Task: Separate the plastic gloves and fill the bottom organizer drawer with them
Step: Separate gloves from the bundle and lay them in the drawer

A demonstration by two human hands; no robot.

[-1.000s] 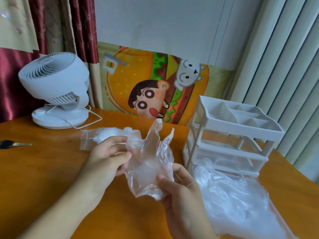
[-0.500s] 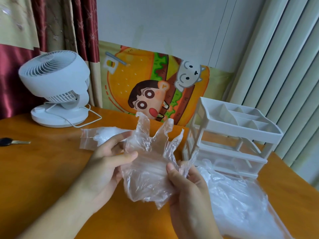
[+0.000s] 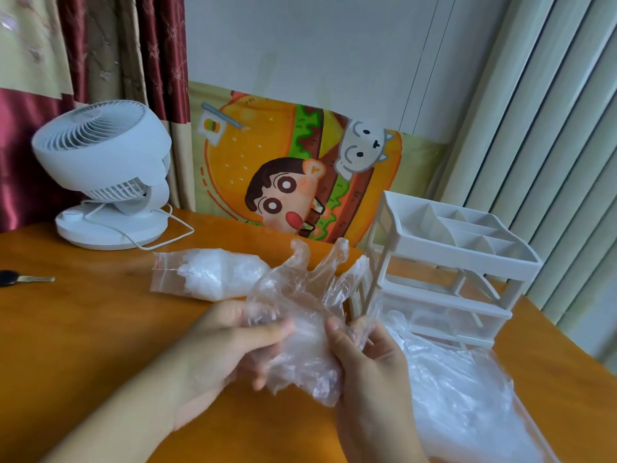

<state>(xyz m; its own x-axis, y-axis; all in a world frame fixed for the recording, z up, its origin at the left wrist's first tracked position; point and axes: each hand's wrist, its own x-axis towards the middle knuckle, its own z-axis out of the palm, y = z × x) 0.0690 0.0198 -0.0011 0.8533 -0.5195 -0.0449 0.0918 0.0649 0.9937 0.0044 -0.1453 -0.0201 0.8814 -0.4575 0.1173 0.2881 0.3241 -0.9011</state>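
A clear plastic glove [image 3: 302, 305] is held up over the table, its fingers pointing upward. My left hand [image 3: 230, 342] pinches its left side between thumb and fingers. My right hand [image 3: 367, 365] pinches its right side with the thumb on top. A white organizer [image 3: 447, 262] stands to the right, its bottom drawer [image 3: 474, 406] pulled out toward me and heaped with loose clear gloves. A zip bag [image 3: 207, 274] of packed gloves lies on the table behind my left hand.
A white desk fan [image 3: 107, 172] with its cord stands at the back left. A key [image 3: 23, 279] lies at the left edge. A cartoon burger cushion [image 3: 300, 172] leans against the wall. The wooden table [image 3: 83, 329] spreads to the left.
The crumpled glove has spread open, its fingers now fanned upward. Both hands shifted their pinch lower on the glove and moved slightly closer together.
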